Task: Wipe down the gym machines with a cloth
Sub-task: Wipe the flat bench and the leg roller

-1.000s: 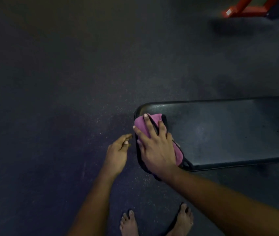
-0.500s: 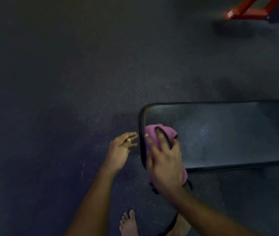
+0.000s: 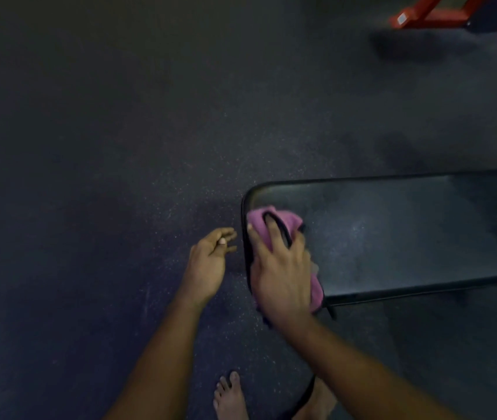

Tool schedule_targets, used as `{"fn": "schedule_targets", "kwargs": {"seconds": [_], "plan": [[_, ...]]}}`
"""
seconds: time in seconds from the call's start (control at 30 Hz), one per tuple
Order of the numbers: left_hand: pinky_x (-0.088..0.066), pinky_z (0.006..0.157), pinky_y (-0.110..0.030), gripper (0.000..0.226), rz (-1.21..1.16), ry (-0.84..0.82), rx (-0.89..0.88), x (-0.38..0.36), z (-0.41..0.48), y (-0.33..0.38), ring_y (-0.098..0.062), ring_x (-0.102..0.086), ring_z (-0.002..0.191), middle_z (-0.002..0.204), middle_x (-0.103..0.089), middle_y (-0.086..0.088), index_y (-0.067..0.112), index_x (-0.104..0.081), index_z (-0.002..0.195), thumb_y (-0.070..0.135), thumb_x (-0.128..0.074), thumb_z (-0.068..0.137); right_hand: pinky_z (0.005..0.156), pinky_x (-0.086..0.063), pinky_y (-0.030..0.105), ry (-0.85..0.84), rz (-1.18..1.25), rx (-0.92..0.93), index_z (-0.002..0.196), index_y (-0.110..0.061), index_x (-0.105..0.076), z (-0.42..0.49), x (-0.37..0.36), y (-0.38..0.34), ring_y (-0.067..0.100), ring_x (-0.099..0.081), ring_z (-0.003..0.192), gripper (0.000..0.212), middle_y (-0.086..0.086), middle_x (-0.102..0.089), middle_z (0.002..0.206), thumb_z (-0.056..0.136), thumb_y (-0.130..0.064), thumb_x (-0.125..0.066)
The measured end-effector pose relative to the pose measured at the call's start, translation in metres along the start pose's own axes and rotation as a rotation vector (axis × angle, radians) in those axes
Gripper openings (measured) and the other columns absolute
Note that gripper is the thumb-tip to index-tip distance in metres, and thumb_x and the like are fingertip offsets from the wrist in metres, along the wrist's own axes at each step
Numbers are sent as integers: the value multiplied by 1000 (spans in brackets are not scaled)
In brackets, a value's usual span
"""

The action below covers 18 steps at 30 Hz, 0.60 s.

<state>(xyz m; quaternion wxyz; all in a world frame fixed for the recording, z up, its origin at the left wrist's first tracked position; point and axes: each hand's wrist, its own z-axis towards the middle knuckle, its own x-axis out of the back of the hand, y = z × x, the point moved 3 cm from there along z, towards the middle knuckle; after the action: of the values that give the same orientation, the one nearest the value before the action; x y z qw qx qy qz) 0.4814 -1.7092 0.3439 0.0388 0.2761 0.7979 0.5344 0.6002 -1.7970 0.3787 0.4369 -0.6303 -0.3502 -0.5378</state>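
A black padded bench [image 3: 407,237] runs from the middle of the view out past the right edge. At its near left end lies a pink cloth with a dark trim [image 3: 274,222]. My right hand [image 3: 280,268] presses flat on the cloth, fingers spread over it and pointing away from me. My left hand [image 3: 207,262] hangs in the air just left of the bench end, fingers loosely curled and holding nothing. It is a small gap away from the bench edge.
Dark speckled rubber flooring [image 3: 120,177] spreads to the left and beyond the bench. An orange machine frame [image 3: 429,13] stands at the far top right. My bare feet [image 3: 232,395] are at the bottom, below the bench end.
My right hand slid the cloth back and forth along the bench's left end, toward me and then slightly away again. My left hand stayed beside the bench, fingers loosening a little.
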Motion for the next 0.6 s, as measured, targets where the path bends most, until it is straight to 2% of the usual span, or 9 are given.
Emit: {"fn": "schedule_targets", "kwargs": {"seconds": [0.07, 0.13, 0.27, 0.4, 0.5, 0.6], "plan": [[-51, 94, -32, 32, 0, -30, 17, -3, 1, 4, -1, -64, 105, 128, -64, 5, 15, -61, 130, 9, -38, 108, 87, -55, 53, -24, 14, -8, 153, -33, -45, -35, -3, 6, 45, -45, 127, 64, 3, -33, 163, 91, -29, -63], [-52, 91, -32, 31, -8, -43, 42, -7, 3, 8, -3, -64, 105, 125, -64, 6, 18, -62, 127, 10, -38, 108, 88, -54, 54, -37, 18, -29, 152, -35, -45, -31, -4, 12, 47, -44, 129, 63, 2, -32, 163, 92, -29, -63], [-53, 87, -29, 33, 27, 21, 24, -11, 8, 12, -7, -69, 99, 114, -69, 7, 23, -66, 116, 6, -40, 106, 101, -44, 55, -55, 11, -55, 155, -38, -38, 44, -5, 16, 50, -27, 141, 56, 0, -19, 169, 101, -26, -46], [-52, 93, -32, 34, 72, 44, 27, -14, 6, 10, -5, -67, 100, 117, -67, 6, 19, -66, 123, 7, -39, 107, 104, -41, 56, -78, 12, -110, 154, -37, -41, 111, -2, 31, 47, -25, 142, 51, 0, -20, 168, 103, -30, -44], [-52, 99, -38, 34, 100, 53, 29, -19, 1, 9, -8, -66, 106, 119, -67, 7, 18, -65, 128, 9, -40, 107, 100, -45, 53, -25, 32, -123, 153, -36, -42, 81, 4, 27, 44, -31, 139, 53, 0, -21, 168, 101, -29, -46], [-54, 98, -42, 33, 134, 85, 17, -20, 1, 11, -8, -68, 105, 117, -70, 7, 18, -66, 127, 11, -41, 106, 92, -52, 51, 21, 51, -88, 154, -35, -42, -5, 3, 25, 42, -41, 133, 59, 1, -26, 166, 97, -26, -53]]}}
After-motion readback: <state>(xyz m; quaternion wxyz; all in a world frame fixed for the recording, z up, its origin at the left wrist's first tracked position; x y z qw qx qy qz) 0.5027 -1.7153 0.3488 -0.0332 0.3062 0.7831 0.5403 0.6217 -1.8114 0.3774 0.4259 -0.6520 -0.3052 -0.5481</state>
